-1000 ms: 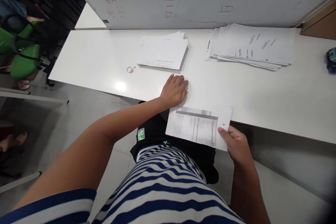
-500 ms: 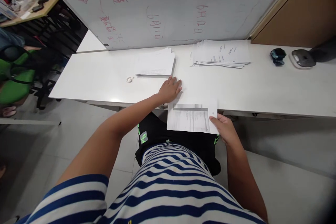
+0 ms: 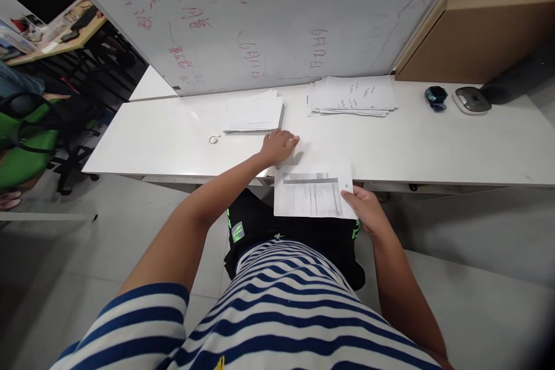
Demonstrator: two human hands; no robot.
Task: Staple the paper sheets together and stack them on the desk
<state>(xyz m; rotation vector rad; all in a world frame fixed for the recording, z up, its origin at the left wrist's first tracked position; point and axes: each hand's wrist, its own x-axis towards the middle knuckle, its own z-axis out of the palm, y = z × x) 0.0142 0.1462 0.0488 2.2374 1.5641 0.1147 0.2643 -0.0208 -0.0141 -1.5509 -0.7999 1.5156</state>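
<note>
We log the sheet [image 3: 307, 199] at the table's [image 3: 173, 147] front edge, partly over the lap, its right margin pinched in the right grip [image 3: 367, 208]. The left grip [image 3: 280, 147], loosely spread by the far left corner, seems unburdened. Sheet should handle light, bendy, easily creased; hold by margins. Print too small. Whiteboard [image 3: 281, 17], red: 6月11日, 6月12日.

Your counter [image 3: 368, 150] is bright under light from above, with a soft grey shadow beside your left fingers [image 3: 281, 135]. You get print too soft to read on the sheet [image 3: 307, 199], wide-angle stretching toward the edges, and a dark blur at lower right.
</note>
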